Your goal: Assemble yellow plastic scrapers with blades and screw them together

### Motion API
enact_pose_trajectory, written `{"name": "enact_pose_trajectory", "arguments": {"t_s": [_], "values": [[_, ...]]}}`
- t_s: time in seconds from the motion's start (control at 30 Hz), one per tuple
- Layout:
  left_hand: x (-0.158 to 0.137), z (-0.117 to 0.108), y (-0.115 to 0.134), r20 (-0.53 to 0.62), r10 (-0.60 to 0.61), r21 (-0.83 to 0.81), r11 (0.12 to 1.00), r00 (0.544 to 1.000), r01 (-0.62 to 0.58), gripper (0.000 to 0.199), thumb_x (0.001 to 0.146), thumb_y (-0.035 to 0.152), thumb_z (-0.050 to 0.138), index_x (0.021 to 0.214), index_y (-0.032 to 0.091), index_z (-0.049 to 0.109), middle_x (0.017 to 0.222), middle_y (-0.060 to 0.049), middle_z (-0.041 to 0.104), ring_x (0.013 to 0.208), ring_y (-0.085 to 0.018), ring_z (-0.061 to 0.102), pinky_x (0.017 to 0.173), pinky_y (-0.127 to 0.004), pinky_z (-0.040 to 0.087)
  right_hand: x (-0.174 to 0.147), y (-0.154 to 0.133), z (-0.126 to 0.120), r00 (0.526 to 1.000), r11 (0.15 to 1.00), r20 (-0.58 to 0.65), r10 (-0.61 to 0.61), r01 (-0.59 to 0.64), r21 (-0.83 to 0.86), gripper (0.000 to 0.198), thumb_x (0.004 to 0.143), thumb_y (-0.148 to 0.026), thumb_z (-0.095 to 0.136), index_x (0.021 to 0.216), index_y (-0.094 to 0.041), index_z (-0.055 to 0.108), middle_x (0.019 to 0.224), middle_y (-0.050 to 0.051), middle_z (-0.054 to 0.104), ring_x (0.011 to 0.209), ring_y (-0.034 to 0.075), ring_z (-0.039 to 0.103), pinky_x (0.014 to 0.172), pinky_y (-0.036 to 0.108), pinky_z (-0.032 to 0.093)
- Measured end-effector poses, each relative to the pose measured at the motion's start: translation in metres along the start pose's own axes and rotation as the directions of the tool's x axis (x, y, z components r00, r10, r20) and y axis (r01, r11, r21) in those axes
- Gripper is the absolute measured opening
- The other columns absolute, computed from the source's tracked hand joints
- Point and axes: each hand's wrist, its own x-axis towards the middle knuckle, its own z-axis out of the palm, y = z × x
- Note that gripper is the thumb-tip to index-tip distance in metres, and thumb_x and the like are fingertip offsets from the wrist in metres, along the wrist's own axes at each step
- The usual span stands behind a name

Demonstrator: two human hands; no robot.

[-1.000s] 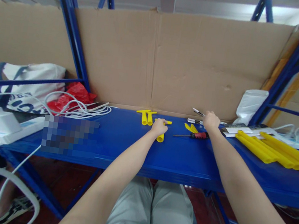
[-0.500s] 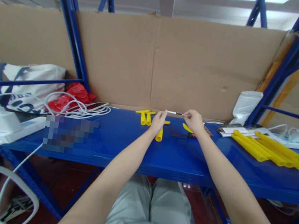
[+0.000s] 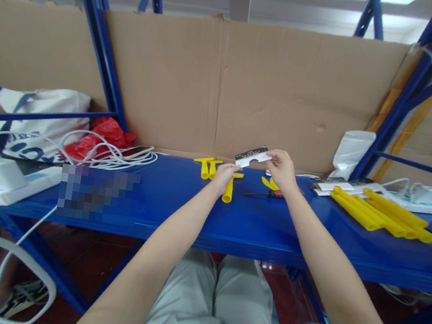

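A black-and-white folded card (image 3: 254,157) with a notch in its lower edge is held up, tilted, above the back of the blue shelf. My left hand (image 3: 225,177) pinches its left end. My right hand (image 3: 281,169) grips the right end, thumb and fingers closed on it. Under my left hand lies a yellow T-shaped piece (image 3: 228,189), tube end toward me. Two similar yellow T-shaped pieces (image 3: 204,168) lie further left. Below my right hand are a red-handled screwdriver (image 3: 263,193) and small yellow pieces (image 3: 267,183).
Several yellow tubes (image 3: 381,215) lie at the right, beside more black-and-white cards (image 3: 331,187). A white pouch (image 3: 351,154) leans near the blue post. White cables (image 3: 119,162), a red bag (image 3: 109,133) and a power strip (image 3: 14,192) are at the left. Cardboard (image 3: 162,85) backs the shelf.
The card has turned from edge-on to showing its black and white face, and sits slightly higher. Both hands keep hold of it. The view has shifted slightly.
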Motion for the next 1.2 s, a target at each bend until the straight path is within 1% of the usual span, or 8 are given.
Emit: {"name": "enact_pose_trajectory", "arguments": {"t_s": [0.13,0.3,0.37,0.57,0.73,0.87,1.0,1.2], "values": [[-0.001,0.0,-0.001,0.033,0.013,0.001,1.0,0.999,-0.013,0.013,0.076,0.023,0.058,0.072,0.014,0.067,0.095,-0.007,0.069,0.096,-0.019,0.06,0.08,-0.03,0.046,-0.002,-0.005,-0.005,0.987,0.979,0.012,0.159,-0.16,0.123,0.031,0.08,-0.02,0.047,0.108,-0.012,0.056,0.109,0.013,0.061,0.093,0.016,0.06,0.078,0.027,0.047],[-0.003,0.001,0.0,0.056,0.002,-0.045,0.999,0.998,0.001,0.011,0.074,0.02,0.06,0.067,0.014,0.065,0.092,-0.008,0.069,0.096,-0.02,0.06,0.08,-0.029,0.045,-0.002,0.004,-0.007,0.962,0.94,0.039,0.271,-0.273,0.203,0.029,0.079,-0.025,0.052,0.103,-0.01,0.058,0.098,0.013,0.066,0.088,0.018,0.061,0.074,0.028,0.048],[-0.003,0.001,0.0,0.065,-0.013,-0.066,0.998,0.998,0.017,0.011,0.073,0.02,0.06,0.065,0.014,0.064,0.09,-0.009,0.069,0.096,-0.021,0.06,0.079,-0.029,0.045,0.0,0.013,-0.004,0.97,0.954,0.026,0.242,-0.243,0.174,0.021,0.077,-0.026,0.055,0.091,-0.012,0.061,0.091,0.011,0.066,0.084,0.017,0.06,0.073,0.029,0.048],[-0.001,0.0,-0.001,-0.014,-0.024,-0.039,0.999,1.0,0.023,0.013,0.072,0.018,0.059,0.06,0.014,0.062,0.086,-0.01,0.069,0.093,-0.023,0.062,0.079,-0.03,0.045,-0.001,0.023,0.0,0.998,0.993,-0.047,-0.044,0.049,0.109,0.009,0.069,-0.023,0.06,0.064,-0.017,0.055,0.091,0.009,0.059,0.08,0.017,0.056,0.07,0.032,0.047],[0.005,-0.006,-0.01,-0.19,0.006,0.298,0.953,0.982,0.052,0.017,0.078,0.023,0.052,0.068,0.015,0.062,0.095,-0.013,0.068,0.097,-0.025,0.061,0.081,-0.033,0.045,-0.004,0.018,-0.001,0.998,0.997,-0.014,-0.058,0.059,0.052,0.013,0.071,-0.022,0.057,0.062,-0.019,0.048,0.076,0.005,0.055,0.07,0.016,0.054,0.069,0.033,0.046],[0.005,-0.01,-0.019,-0.199,-0.008,0.609,0.782,0.98,0.13,0.024,0.061,0.039,0.071,0.067,0.017,0.063,0.103,-0.015,0.065,0.108,-0.036,0.054,0.089,-0.044,0.039,-0.004,0.018,-0.002,1.0,1.0,-0.011,-0.027,0.027,-0.005,0.013,0.072,-0.022,0.054,0.062,-0.02,0.046,0.069,0.003,0.054,0.069,0.017,0.053,0.07,0.033,0.044],[0.005,-0.008,-0.025,-0.189,-0.012,0.613,0.78,0.982,0.128,0.025,0.044,0.027,0.079,0.056,0.018,0.059,0.106,-0.016,0.064,0.108,-0.04,0.053,0.089,-0.046,0.039,-0.005,0.016,-0.001,0.999,0.999,-0.007,-0.041,0.04,-0.015,0.013,0.073,-0.024,0.053,0.063,-0.02,0.046,0.068,0.003,0.055,0.069,0.017,0.054,0.07,0.033,0.044],[0.011,-0.005,-0.029,-0.202,-0.068,0.49,0.857,0.977,0.16,0.019,0.049,0.012,0.071,0.052,0.019,0.054,0.076,-0.008,0.066,0.098,-0.03,0.059,0.077,-0.032,0.045,-0.008,0.01,-0.001,0.999,0.998,0.013,-0.052,0.052,-0.021,0.012,0.074,-0.025,0.052,0.064,-0.02,0.048,0.067,0.003,0.057,0.068,0.017,0.054,0.069,0.031,0.043]]}}
